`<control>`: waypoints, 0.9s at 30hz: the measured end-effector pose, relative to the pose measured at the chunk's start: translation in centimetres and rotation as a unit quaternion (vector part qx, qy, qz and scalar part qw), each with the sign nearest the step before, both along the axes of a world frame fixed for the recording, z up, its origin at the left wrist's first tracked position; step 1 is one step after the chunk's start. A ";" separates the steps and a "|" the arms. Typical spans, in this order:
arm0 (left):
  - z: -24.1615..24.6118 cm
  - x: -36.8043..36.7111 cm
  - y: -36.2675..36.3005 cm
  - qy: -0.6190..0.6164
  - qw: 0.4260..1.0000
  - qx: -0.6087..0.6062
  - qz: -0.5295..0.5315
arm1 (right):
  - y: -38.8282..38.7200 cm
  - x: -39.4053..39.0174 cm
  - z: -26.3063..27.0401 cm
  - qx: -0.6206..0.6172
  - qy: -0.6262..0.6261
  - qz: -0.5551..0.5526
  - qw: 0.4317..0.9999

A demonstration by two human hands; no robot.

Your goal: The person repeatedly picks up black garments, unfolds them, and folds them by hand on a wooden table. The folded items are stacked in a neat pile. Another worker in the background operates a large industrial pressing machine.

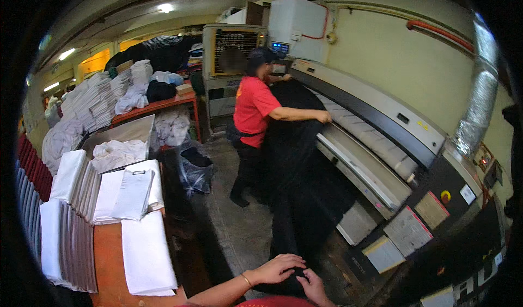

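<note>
A long black cloth [292, 184] stretches from just in front of me up to a co-worker [253, 111] in a red shirt. My left hand [280, 269], with a thin bracelet at the wrist, lies over the near end of the cloth with its fingers curled onto it. Close beside it, my right hand [312, 285] pinches the same end between thumb and fingers. The co-worker holds the far end with arms spread, at the feed side of a flatwork ironer [367, 107]. Folds hide part of the cloth near the floor.
On my left, an orange table [108, 250] bears stacks of folded white linen [69, 241] and a clipboard [135, 192]. Beyond it are a metal cart [141, 131] with white cloth and a plastic-lined bin [195, 168]. Foil ducting [478, 90] rises at the right.
</note>
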State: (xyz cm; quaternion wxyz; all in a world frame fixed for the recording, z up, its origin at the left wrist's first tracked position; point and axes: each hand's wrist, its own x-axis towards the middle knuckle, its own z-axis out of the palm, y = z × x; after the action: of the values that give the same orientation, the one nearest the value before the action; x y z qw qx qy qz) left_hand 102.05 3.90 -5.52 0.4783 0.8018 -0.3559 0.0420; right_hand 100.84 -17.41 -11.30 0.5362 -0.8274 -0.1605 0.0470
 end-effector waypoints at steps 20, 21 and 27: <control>1.2 5.9 -26.7 -0.103 0.983 0.136 -0.069 | -36.7 -17.5 5.3 -0.012 -0.069 -0.233 0.970; 0.6 6.3 -26.2 -0.091 0.983 0.153 -0.054 | -37.2 -17.8 5.1 -0.008 -0.077 -0.236 0.969; -0.3 6.3 -24.5 -0.063 0.988 0.136 0.038 | -38.4 -22.1 9.8 0.126 -0.113 -0.232 0.958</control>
State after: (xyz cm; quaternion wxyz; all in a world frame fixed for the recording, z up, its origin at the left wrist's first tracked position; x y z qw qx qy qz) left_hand 108.32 -20.62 -5.79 0.3399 0.8678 -0.3571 0.0616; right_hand 78.74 -55.79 -1.51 0.6109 -0.7673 -0.0276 -0.1930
